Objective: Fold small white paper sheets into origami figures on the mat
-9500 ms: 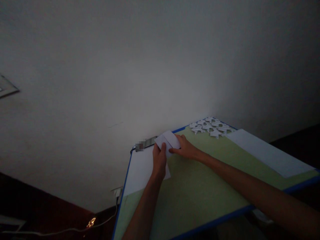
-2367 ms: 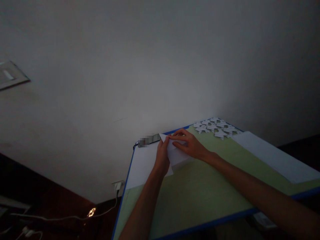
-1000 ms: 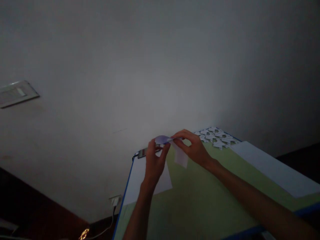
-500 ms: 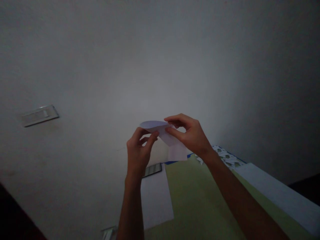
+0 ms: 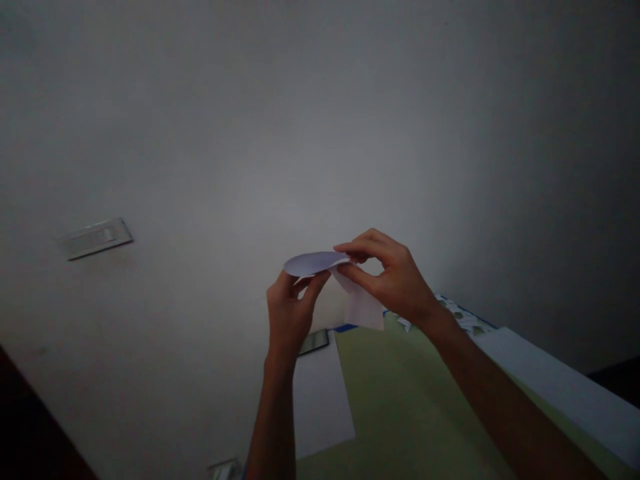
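Note:
A sheet of white paper (image 5: pixel 315 262) is held up in the air, its upper part curled over into a loop and its lower part hanging down on the right. My left hand (image 5: pixel 291 307) pinches the underside of the curl between thumb and fingers. The right side of the paper is gripped by my right hand (image 5: pixel 387 270), thumb below and fingers above. Some of my left fingertips are hidden behind the paper.
Below lies a green table top (image 5: pixel 400 393) with a flat white sheet (image 5: pixel 323 400) and a dark phone-like object (image 5: pixel 314 342) on it. Folded white paper pieces (image 5: pixel 463 317) lie at the far right, near a long white sheet (image 5: pixel 555 387). A wall switch plate (image 5: pixel 97 238) is at left.
The curl of the paper has tipped so more of its inner face shows. Both hands appear slightly further right and lower in view, and the background has shifted the same way.

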Motion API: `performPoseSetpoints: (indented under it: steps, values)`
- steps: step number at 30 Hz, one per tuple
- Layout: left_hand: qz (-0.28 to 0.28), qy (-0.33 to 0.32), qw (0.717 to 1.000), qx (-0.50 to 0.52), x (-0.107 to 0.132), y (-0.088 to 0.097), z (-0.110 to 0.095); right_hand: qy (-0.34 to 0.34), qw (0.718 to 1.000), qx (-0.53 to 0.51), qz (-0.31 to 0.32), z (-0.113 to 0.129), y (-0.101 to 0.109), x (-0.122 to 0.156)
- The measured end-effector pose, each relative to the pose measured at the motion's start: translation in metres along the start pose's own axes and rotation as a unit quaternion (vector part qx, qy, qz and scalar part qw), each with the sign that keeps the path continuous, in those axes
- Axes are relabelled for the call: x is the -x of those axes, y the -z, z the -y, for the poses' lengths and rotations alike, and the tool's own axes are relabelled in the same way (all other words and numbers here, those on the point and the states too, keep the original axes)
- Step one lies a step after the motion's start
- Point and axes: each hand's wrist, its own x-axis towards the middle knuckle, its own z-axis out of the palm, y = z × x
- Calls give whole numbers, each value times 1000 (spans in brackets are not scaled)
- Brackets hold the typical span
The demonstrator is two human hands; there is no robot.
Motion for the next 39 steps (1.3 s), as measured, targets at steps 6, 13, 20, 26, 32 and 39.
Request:
performPoseSetpoints:
  steps: [6,13,20,26,32,39]
  values:
    - [-15,7,1000,0,1,1,3,-18,999,-41,14,1,3,2]
    - [21,-17,999,26,4,-1,-11,11,999,-33,2,2,8,3]
    - [36,-69,996,-36,4,4,-19,91,995,36,-8,-2,8,6]
    - [49,-113,989,-87,1,7,-20,106,993,42,-15,-5,6,7]
    - [43,-122,989,-71,1,5,-26,108,994,26,-22,-8,6,9]
    - [19,-109,993,-40,3,0,-28,116,993,16,-17,-14,5,12]
